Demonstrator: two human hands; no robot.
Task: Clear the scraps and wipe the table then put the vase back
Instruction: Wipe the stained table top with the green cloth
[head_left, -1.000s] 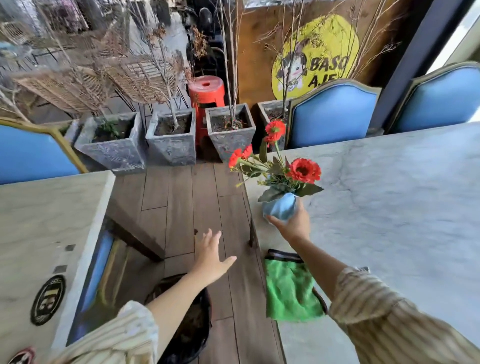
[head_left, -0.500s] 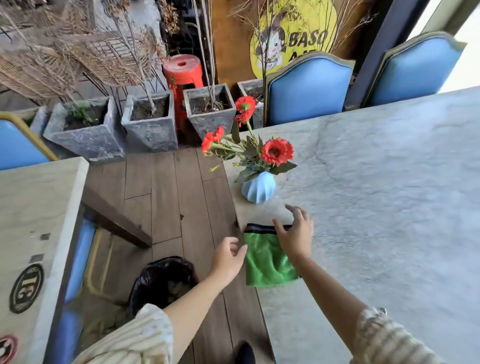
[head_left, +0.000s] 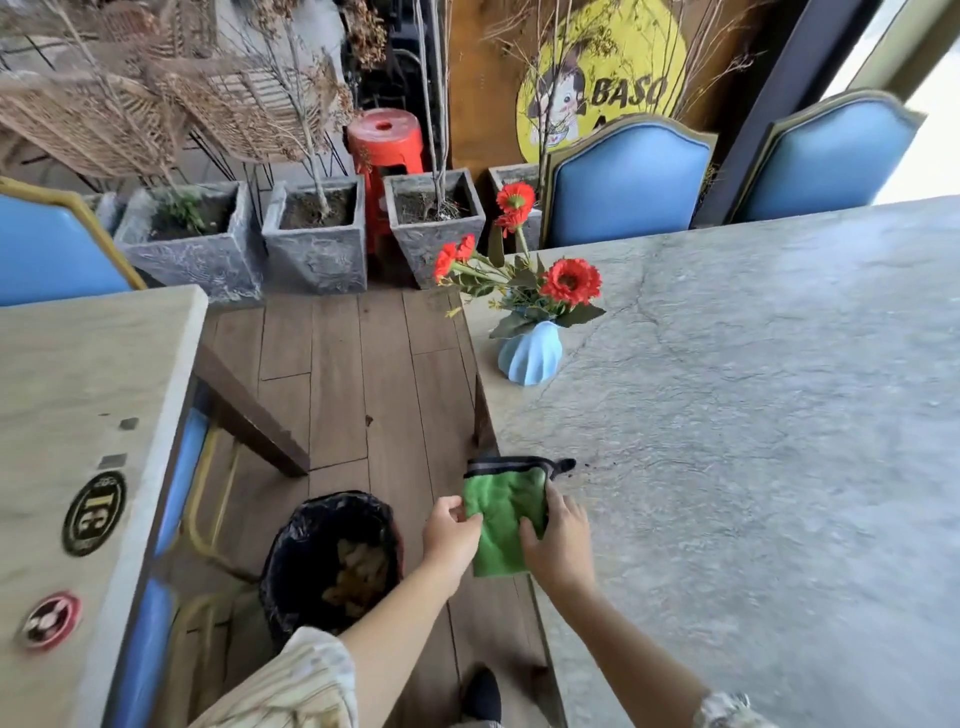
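A folded green cloth (head_left: 503, 512) with a dark hem lies on the near left edge of the grey marble table (head_left: 753, 415). My left hand (head_left: 451, 535) pinches its left side where it overhangs the edge. My right hand (head_left: 560, 540) grips its right side with the fingers curled over it. A pale blue ribbed vase (head_left: 530, 356) with red flowers stands upright on the table near the left edge, beyond the cloth, free of both hands. A few dark specks (head_left: 589, 465) lie just right of the cloth's hem.
A black-lined bin (head_left: 332, 561) holding scraps stands on the wooden floor left of the table. A second marble table (head_left: 78, 415) is at the left. Blue chairs (head_left: 628, 182) line the far side. Stone planters (head_left: 317, 234) and a red stool (head_left: 384, 140) stand behind.
My right hand left the vase standing on the table and came back to the green cloth. My left hand rose from over the floor and took the cloth's left side.
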